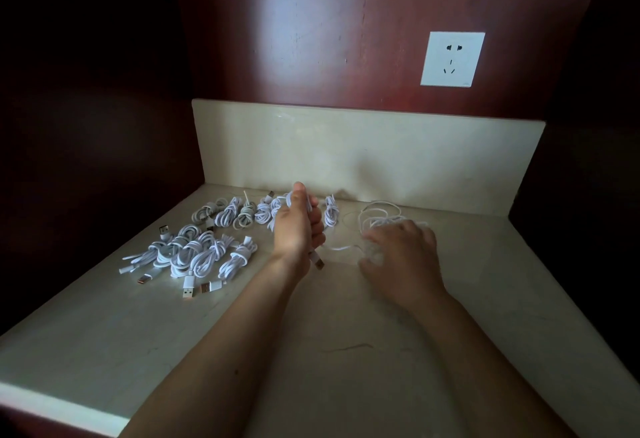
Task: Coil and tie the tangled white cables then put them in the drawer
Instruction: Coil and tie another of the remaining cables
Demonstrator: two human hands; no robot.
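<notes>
On the head camera, I see a pale stone countertop with both forearms reaching in from six o'clock. The left hand is raised near the middle of the counter, thumb up, its fingers curled tight round a white cable that is looped over the top of the hand. A USB plug hangs from under that fist, at its five o'clock. A thin strand runs from the fist toward three o'clock, to the right hand. That hand lies palm down and is motion-blurred. It is on the near edge of a loose tangle of white cable, and I cannot tell whether its fingers grip it or only rest on it.

At nine o'clock from the left hand lie the tied bundles. One cluster sits toward me with its plugs pointing to six o'clock, and a second row lies along the back. One more bundle lies between the two hands, near the backsplash. At one o'clock, a white wall socket sits on the red wood panel.
</notes>
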